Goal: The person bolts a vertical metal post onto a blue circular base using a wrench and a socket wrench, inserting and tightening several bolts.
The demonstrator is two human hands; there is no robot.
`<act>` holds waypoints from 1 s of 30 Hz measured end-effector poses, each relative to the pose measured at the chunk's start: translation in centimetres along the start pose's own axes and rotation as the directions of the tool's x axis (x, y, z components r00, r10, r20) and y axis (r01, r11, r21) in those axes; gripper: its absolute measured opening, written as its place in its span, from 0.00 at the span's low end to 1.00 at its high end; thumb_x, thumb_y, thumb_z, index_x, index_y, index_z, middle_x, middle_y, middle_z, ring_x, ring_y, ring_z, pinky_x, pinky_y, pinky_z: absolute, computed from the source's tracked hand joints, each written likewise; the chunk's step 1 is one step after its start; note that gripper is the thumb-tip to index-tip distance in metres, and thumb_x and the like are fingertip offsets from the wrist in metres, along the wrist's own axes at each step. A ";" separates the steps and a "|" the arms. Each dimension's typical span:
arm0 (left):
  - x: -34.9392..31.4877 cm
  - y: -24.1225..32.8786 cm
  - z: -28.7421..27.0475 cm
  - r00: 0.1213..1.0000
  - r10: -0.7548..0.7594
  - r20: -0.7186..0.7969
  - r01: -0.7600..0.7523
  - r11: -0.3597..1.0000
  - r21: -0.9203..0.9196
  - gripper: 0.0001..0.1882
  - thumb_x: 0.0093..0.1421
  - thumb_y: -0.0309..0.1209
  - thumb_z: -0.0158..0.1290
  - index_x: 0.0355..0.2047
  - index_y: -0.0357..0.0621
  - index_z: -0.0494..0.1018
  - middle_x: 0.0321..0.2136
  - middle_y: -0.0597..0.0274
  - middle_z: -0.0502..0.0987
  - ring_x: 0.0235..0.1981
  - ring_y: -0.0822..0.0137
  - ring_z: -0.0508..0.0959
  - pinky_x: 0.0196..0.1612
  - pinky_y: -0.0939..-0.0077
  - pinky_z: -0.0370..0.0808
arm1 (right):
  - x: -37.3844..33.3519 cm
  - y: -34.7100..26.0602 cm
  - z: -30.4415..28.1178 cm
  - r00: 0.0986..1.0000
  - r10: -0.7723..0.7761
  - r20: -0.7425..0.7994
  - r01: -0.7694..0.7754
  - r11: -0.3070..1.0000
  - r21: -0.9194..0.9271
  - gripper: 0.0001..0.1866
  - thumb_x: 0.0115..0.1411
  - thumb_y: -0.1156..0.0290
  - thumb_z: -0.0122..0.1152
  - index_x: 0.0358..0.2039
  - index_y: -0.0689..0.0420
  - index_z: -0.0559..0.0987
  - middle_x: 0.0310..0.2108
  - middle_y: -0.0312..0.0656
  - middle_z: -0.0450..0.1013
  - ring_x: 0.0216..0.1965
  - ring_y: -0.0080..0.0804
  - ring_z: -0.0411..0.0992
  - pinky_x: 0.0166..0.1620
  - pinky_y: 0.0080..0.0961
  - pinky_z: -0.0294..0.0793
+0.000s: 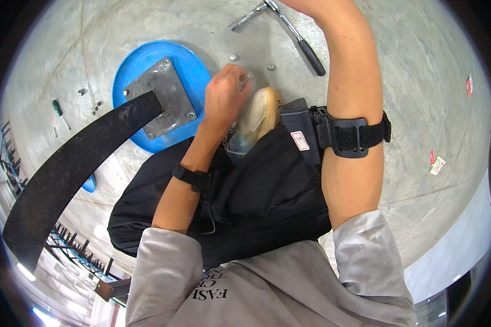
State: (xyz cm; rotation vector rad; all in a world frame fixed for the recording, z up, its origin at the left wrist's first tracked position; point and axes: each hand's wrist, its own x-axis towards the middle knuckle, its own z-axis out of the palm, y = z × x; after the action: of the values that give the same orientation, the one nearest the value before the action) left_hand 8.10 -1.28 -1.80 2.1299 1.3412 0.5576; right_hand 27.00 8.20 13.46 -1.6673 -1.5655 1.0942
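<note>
My left hand (226,92) is closed, its thumb and forefinger pinched at a small shiny metal nut (249,75), partly hidden by the fingers. Just left of it, a square dark steel plate (172,90) with bolts at its corners lies on a round blue disc (126,68). A curved black metal arm (76,147) rises from the plate toward me. My right hand (305,4) is mostly cut off by the upper edge, so its fingers are hidden. Nearest to it is a ratchet wrench (292,30) with a black handle, lying on the floor.
Loose nuts (271,67) lie on the concrete floor beyond my shoe (262,114). Left of the disc are a green-handled screwdriver (58,111) and several small fasteners (96,106). Racks of dark parts (76,248) stand at lower left. Paper scraps (436,165) lie at right.
</note>
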 end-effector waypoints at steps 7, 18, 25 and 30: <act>0.8 1.2 -0.1 0.999 0.032 0.016 -0.033 0.996 0.078 0.12 0.43 0.26 0.59 0.30 0.41 0.72 0.26 0.58 0.73 0.29 0.58 0.74 0.33 0.70 0.71 | 0.0 0.5 0.5 0.998 -0.054 -0.031 0.055 0.998 0.037 0.15 0.46 0.66 0.52 0.19 0.69 0.74 0.16 0.56 0.70 0.19 0.43 0.70 0.27 0.34 0.69; 3.7 1.0 0.4 0.952 0.272 0.138 -0.291 0.945 0.151 0.12 0.44 0.31 0.59 0.31 0.45 0.75 0.28 0.63 0.73 0.32 0.63 0.71 0.36 0.69 0.63 | 0.1 0.1 0.6 0.995 -0.094 -0.043 0.096 0.994 0.051 0.15 0.47 0.67 0.51 0.15 0.68 0.72 0.13 0.56 0.67 0.17 0.43 0.69 0.26 0.35 0.68; 3.2 0.5 -0.3 0.961 0.236 0.145 -0.253 0.960 0.117 0.09 0.45 0.26 0.58 0.29 0.41 0.76 0.25 0.59 0.74 0.29 0.61 0.73 0.34 0.70 0.67 | 0.2 -1.6 0.8 0.963 0.269 -0.023 -0.269 0.963 -0.020 0.14 0.47 0.68 0.50 0.16 0.69 0.73 0.15 0.57 0.69 0.17 0.44 0.70 0.27 0.35 0.70; 1.0 0.1 -1.4 0.998 0.055 0.018 -0.055 0.998 0.020 0.09 0.46 0.20 0.58 0.30 0.38 0.76 0.26 0.54 0.76 0.27 0.61 0.77 0.29 0.74 0.73 | -0.2 -0.1 0.8 0.995 -0.091 -0.050 0.096 0.990 0.103 0.14 0.48 0.70 0.49 0.21 0.72 0.75 0.19 0.60 0.71 0.20 0.49 0.72 0.29 0.36 0.73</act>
State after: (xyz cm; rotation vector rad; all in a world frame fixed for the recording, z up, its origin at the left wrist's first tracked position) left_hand 7.67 -0.06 -0.62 2.1892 1.2878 0.5478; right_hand 26.22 7.92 13.19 -1.5236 -1.5151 1.0641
